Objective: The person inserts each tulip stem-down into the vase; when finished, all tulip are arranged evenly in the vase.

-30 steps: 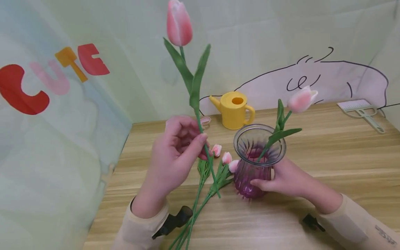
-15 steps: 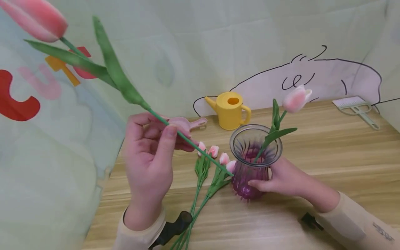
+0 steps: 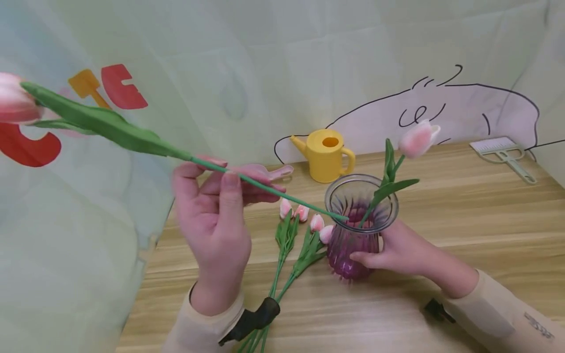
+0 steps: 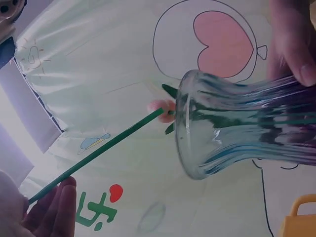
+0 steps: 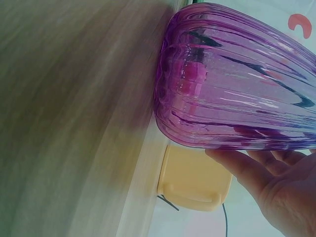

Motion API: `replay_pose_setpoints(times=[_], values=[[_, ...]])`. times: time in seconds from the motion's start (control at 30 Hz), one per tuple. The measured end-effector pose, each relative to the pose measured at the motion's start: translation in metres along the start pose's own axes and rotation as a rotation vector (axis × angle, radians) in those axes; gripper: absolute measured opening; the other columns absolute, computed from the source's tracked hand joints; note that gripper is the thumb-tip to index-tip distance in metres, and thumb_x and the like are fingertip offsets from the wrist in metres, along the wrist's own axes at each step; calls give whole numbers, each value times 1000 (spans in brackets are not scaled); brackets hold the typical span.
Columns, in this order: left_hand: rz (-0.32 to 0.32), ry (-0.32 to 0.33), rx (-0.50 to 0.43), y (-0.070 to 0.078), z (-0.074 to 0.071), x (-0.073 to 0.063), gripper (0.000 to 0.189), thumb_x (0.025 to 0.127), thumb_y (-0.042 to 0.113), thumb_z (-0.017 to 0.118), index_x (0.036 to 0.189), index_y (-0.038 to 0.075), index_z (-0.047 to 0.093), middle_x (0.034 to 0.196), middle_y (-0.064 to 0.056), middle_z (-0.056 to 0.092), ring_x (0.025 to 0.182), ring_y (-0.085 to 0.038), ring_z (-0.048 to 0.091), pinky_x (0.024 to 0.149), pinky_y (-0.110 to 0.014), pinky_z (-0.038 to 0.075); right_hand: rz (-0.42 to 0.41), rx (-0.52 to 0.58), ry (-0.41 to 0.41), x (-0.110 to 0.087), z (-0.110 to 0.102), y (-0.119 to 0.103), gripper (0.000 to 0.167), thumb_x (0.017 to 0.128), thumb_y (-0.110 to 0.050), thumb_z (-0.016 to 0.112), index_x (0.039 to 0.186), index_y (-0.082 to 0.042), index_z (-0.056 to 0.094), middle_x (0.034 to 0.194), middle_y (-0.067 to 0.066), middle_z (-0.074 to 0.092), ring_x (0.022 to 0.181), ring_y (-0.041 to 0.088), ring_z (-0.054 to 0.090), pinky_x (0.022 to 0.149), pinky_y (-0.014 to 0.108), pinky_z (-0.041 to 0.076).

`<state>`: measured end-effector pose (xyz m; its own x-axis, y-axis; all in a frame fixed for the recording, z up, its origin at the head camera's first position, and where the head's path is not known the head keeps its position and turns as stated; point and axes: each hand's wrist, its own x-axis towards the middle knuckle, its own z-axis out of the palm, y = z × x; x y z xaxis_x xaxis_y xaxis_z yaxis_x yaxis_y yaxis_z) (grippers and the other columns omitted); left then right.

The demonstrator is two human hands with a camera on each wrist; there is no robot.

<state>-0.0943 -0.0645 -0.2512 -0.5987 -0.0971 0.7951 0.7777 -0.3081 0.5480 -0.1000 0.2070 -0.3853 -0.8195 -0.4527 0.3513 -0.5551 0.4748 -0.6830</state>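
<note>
My left hand (image 3: 218, 223) pinches the green stem of an artificial pink tulip (image 3: 115, 130) between thumb and fingers. The flower leans far left, its bloom cut by the head view's edge. In that view the stem's bare end overlaps the near-left rim of a purple-tinted glass vase (image 3: 342, 252); in the left wrist view the stem tip (image 4: 159, 112) appears just outside the mouth. With its thumb on the near side, my right hand (image 3: 403, 250) grips the vase's lower body, as the right wrist view (image 5: 284, 185) also partly shows. Another tulip (image 3: 417, 139) stands tilted right inside the vase.
Several tulips (image 3: 287, 235) lie on the wooden table (image 3: 463, 220) between the hands, their blooms close to the vase. Behind stand a yellow watering can (image 3: 325, 157) and a pink scoop-like toy (image 3: 278, 172). A pale green brush-like tool (image 3: 507, 154) lies at back right.
My left hand has moved left and tipped the tulip from nearly upright to almost level, bringing its stem end rightward to the vase's mouth. My right hand keeps its grip on the vase.
</note>
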Motion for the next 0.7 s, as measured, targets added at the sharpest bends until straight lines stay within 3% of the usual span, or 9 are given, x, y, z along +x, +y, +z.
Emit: replay_pose_setpoints(times=[0.17, 0.37, 0.57, 0.7], values=[[-23, -53, 26, -14, 7, -9, 10, 106, -3, 47, 115, -5, 44, 93, -14, 76, 77, -29, 77, 66, -46, 64, -1, 38, -5, 0, 0, 0, 83, 77, -20, 91, 146, -20, 44, 140, -1, 60, 129, 21, 59, 109, 50, 48], [-104, -134, 48, -20, 9, -16, 24, 101, -9, 54, 119, -9, 40, 99, -13, 74, 87, -29, 76, 74, -45, 64, -22, 89, -25, 1, 1, 1, 87, 79, -16, 90, 149, -25, 41, 145, -6, 58, 135, 17, 56, 116, 30, 42], [-214, -246, 171, -25, 14, -20, 33, 97, -11, 60, 123, -9, 41, 96, -26, 72, 85, -25, 74, 75, -42, 64, -35, 129, -38, 3, 1, 1, 85, 79, -14, 90, 149, -26, 42, 144, -9, 57, 135, 15, 55, 115, 26, 42], [-264, -346, 265, -31, 17, -23, 31, 97, -8, 62, 124, -4, 47, 94, -20, 75, 85, -22, 75, 74, -35, 62, -53, 148, -49, 4, 1, 0, 87, 81, -14, 89, 153, -27, 41, 150, -8, 54, 140, 17, 52, 117, 26, 39]])
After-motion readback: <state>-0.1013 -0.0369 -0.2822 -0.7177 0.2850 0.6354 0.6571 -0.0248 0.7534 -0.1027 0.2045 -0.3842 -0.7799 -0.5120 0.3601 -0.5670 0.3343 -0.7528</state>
